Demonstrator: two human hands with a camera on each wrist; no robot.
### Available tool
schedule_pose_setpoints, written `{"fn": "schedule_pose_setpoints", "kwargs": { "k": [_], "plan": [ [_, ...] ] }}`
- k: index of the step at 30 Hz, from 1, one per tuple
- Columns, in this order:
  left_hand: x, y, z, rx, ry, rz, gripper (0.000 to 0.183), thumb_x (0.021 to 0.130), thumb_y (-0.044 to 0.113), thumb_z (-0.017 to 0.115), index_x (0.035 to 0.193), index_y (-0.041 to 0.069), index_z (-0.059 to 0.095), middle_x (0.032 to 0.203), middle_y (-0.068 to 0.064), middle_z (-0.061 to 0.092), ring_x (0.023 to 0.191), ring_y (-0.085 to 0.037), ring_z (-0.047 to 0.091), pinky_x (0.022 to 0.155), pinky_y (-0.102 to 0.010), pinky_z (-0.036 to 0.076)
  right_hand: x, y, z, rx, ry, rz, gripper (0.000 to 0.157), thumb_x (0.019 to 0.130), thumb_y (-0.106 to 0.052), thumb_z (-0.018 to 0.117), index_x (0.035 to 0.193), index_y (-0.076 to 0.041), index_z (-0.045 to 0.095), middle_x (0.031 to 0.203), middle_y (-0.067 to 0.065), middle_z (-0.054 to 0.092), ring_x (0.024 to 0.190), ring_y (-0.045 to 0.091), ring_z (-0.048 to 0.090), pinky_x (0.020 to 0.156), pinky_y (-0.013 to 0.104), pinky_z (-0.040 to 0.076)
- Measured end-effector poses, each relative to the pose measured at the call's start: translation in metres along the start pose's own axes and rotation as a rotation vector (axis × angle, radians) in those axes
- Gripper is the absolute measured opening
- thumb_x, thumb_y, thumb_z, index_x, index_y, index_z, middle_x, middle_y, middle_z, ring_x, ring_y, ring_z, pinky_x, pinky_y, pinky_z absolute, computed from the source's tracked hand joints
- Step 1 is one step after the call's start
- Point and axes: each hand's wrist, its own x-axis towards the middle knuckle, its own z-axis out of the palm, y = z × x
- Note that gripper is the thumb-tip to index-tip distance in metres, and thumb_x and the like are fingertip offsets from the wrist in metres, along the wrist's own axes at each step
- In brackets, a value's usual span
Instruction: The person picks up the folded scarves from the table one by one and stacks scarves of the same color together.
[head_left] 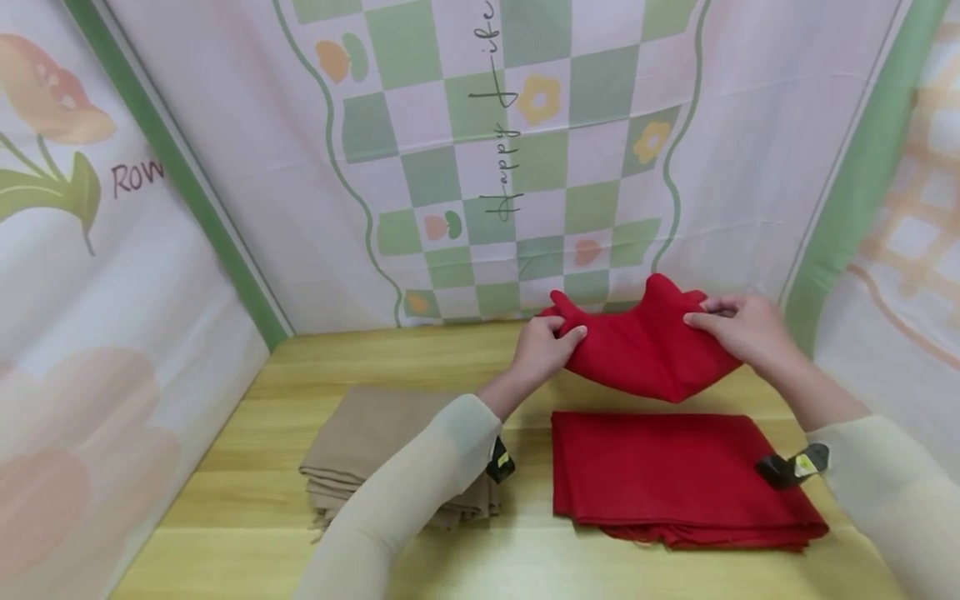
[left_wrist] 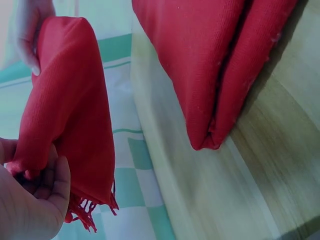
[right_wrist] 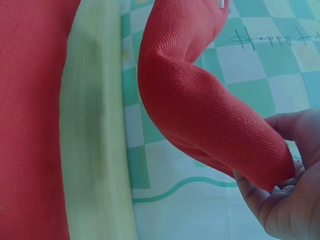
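A red fringed scarf [head_left: 637, 346] is held up by both hands above the back of the table, sagging in the middle. The left hand [head_left: 543, 346] pinches its left end between thumb and fingers, while the right hand [head_left: 742, 329] grips the right end. Red tassels [left_wrist: 87, 210] hang below the held cloth in the left wrist view. In the right wrist view, the thumb and fingers close around a rolled-looking end of the scarf [right_wrist: 215, 110]. Below it on the table lies a folded red scarf [head_left: 667, 471], apart from the held one.
A folded brown scarf [head_left: 390, 425] with a fringed edge lies on the left of the wooden table [head_left: 240, 467], partly behind the left sleeve. Printed curtains [head_left: 247, 167] rise at the table's back and both sides.
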Motion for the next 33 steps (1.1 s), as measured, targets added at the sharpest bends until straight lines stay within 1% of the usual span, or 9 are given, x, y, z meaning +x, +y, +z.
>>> {"fn": "schedule_pose_setpoints", "kwargs": {
  "k": [6,10,13,20,22,25,27,31,33],
  "plan": [
    [-0.007,0.004,-0.002,-0.002,-0.024,0.048,0.050,0.093,0.021,0.067,0.057,0.012,0.034,0.049,0.004,0.029,0.047,-0.008,0.031,0.047,-0.020,0.030,-0.009,0.001,-0.007,-0.005,0.010,-0.004,0.058,0.093,-0.043,0.062,0.119,0.008,0.058,0.122,0.032,0.054,0.105,0.040,0.050,0.063,0.019,0.044],
    [-0.012,0.007,-0.002,-0.009,-0.030,0.058,0.051,0.093,0.021,0.068,0.056,0.012,0.034,0.048,0.004,0.029,0.046,-0.008,0.031,0.047,-0.020,0.030,-0.015,0.002,-0.011,-0.003,0.046,-0.017,0.053,0.091,-0.040,0.066,0.117,0.007,0.061,0.115,0.027,0.061,0.095,0.018,0.054,0.063,0.016,0.043],
    [-0.017,0.010,-0.002,-0.009,-0.045,0.059,0.050,0.093,0.022,0.068,0.056,0.011,0.036,0.048,0.004,0.030,0.046,-0.008,0.031,0.046,-0.020,0.030,-0.019,0.003,-0.014,-0.012,0.060,-0.022,0.051,0.090,-0.039,0.068,0.115,0.005,0.063,0.109,0.020,0.065,0.085,-0.001,0.047,0.062,0.014,0.043],
    [-0.027,0.011,-0.001,-0.012,-0.080,0.083,0.047,0.093,0.022,0.068,0.056,0.010,0.042,0.049,0.003,0.035,0.047,-0.008,0.034,0.046,-0.019,0.030,-0.029,0.006,-0.022,-0.012,0.053,-0.031,0.052,0.090,-0.040,0.069,0.115,0.005,0.063,0.100,-0.003,0.067,0.082,-0.012,0.043,0.063,0.013,0.042],
    [-0.030,0.011,-0.001,-0.020,-0.085,0.095,0.046,0.093,0.021,0.068,0.056,0.010,0.042,0.048,0.004,0.035,0.047,-0.007,0.034,0.046,-0.019,0.030,-0.032,0.008,-0.024,-0.017,0.049,-0.031,0.053,0.090,-0.041,0.069,0.116,0.005,0.063,0.101,0.000,0.068,0.082,-0.013,0.042,0.063,0.013,0.042],
    [-0.036,0.011,-0.001,-0.029,-0.089,0.099,0.047,0.093,0.021,0.069,0.056,0.010,0.041,0.048,0.004,0.034,0.047,-0.007,0.033,0.046,-0.019,0.030,-0.038,0.009,-0.026,-0.032,0.038,-0.028,0.054,0.090,-0.042,0.067,0.118,0.004,0.062,0.114,0.022,0.065,0.083,-0.012,0.041,0.062,0.013,0.043],
    [-0.039,0.012,-0.001,-0.030,-0.090,0.089,0.047,0.093,0.021,0.068,0.057,0.009,0.041,0.048,0.003,0.034,0.047,-0.007,0.033,0.046,-0.020,0.030,-0.042,0.009,-0.027,-0.044,0.030,-0.031,0.054,0.091,-0.042,0.067,0.119,0.004,0.061,0.121,0.029,0.059,0.088,-0.008,0.041,0.063,0.013,0.042],
    [-0.047,0.014,0.000,-0.040,-0.098,0.056,0.044,0.093,0.023,0.068,0.059,0.010,0.044,0.049,0.002,0.036,0.047,-0.008,0.035,0.045,-0.020,0.030,-0.050,0.010,-0.029,-0.062,0.021,-0.032,0.054,0.092,-0.040,0.066,0.120,0.005,0.060,0.123,0.033,0.057,0.095,0.009,0.048,0.062,0.014,0.041],
    [-0.050,0.015,0.001,-0.062,-0.103,0.049,0.042,0.094,0.023,0.067,0.060,0.010,0.046,0.049,0.002,0.039,0.046,-0.007,0.038,0.045,-0.019,0.031,-0.053,0.011,-0.030,-0.070,0.032,-0.037,0.053,0.092,-0.039,0.067,0.120,0.005,0.061,0.120,0.032,0.058,0.092,0.010,0.050,0.061,0.016,0.041]
  ]
}}
